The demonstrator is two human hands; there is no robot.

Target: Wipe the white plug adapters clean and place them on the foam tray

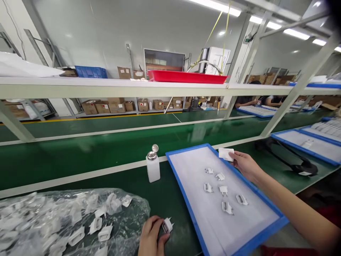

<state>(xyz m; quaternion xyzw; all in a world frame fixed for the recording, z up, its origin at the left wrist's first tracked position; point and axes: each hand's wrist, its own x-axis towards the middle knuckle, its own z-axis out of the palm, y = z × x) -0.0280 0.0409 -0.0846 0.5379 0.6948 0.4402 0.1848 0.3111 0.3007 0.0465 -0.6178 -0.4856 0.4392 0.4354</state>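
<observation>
My left hand (152, 236) is at the front of the green bench, its thumb and fingers closed around a white two-pin plug piece (167, 225). Over the far right edge of the blue-rimmed tray (183, 188), my right hand (243, 164) pinches a folded white cloth or wipe (226, 154). Several similar white plug pieces (223, 190) lie spread on the tray's white surface. To the left of my left hand, a clear plastic bag (133, 209) lies spread open, with many white plug pieces (77, 236) on it.
A white pump bottle (153, 170), its metal lid flipped up, stands left of the tray. A black curved-handled object (290, 160) lies to the right, near more blue-rimmed trays (317, 142). Overhead, a shelf (106, 89) crosses the bench, carrying a red tray (186, 76). Co-workers sit at far right.
</observation>
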